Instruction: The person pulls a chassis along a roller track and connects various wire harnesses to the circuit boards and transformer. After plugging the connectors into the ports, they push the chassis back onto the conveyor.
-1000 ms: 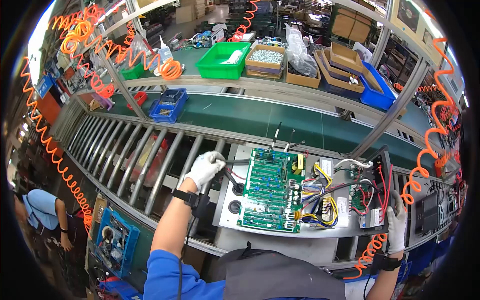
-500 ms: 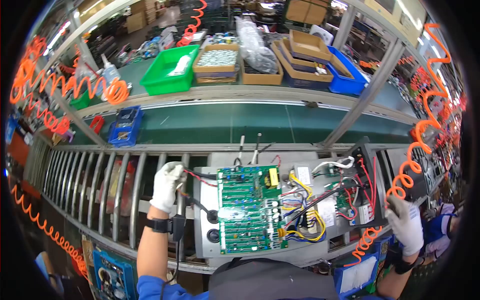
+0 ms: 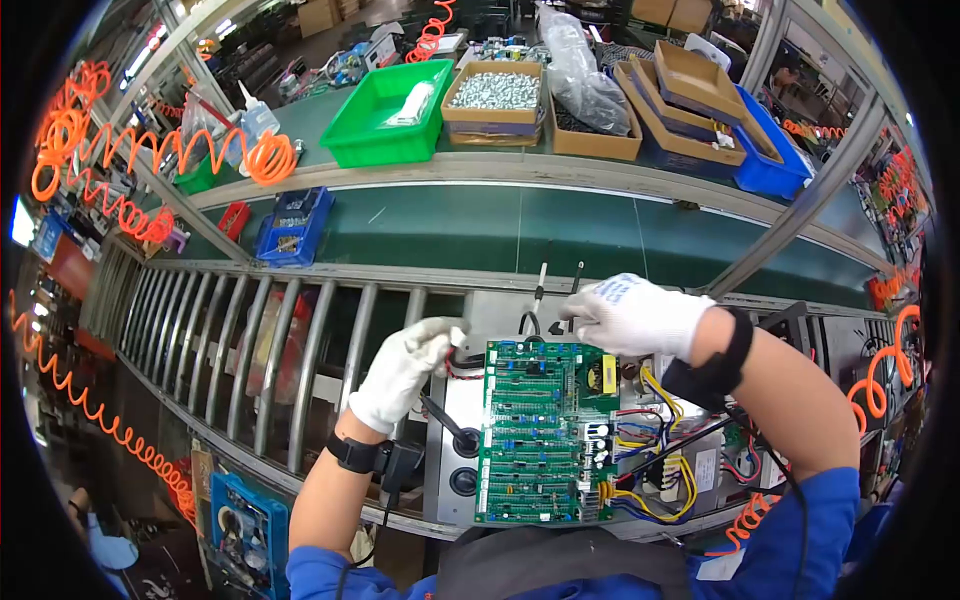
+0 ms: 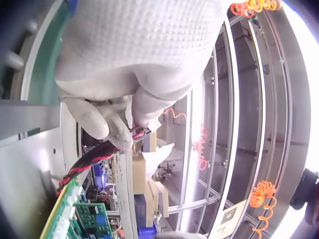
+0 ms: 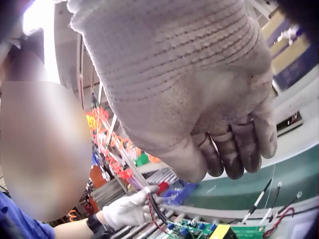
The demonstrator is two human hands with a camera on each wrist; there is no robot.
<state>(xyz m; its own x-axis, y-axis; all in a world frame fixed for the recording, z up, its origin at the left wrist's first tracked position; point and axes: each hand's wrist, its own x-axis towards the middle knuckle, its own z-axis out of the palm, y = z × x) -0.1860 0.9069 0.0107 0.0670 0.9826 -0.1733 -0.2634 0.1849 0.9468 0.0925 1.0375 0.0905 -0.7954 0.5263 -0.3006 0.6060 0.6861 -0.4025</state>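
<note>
The gloved left hand (image 3: 400, 378) pinches a red-and-black twisted cable (image 4: 92, 163) near its white connector (image 4: 154, 126), left of a green circuit board (image 3: 535, 430). In the left wrist view, thumb and fingers of that hand (image 4: 134, 64) close round the cable end. Above the board's upper right corner is the gloved right hand (image 3: 635, 315), palm down. Seen from its own wrist, the right hand (image 5: 189, 94) has loosely bent fingers with nothing between them. The board lies on a metal panel (image 3: 455, 505) with yellow, blue and red wires beside it.
Metal rollers (image 3: 275, 370) run to the left. Black cable ends (image 3: 540, 290) stand up behind the board. On the shelf are a green bin (image 3: 365, 145), a box of small metal parts (image 3: 495, 90) and a blue bin (image 3: 785, 165). An orange coiled hose (image 3: 885, 385) hangs at the right.
My right hand has moved from the panel's right end, leftward and away from the body, to above the board's far edge. My left hand stays at the cable, and the head view has shifted.
</note>
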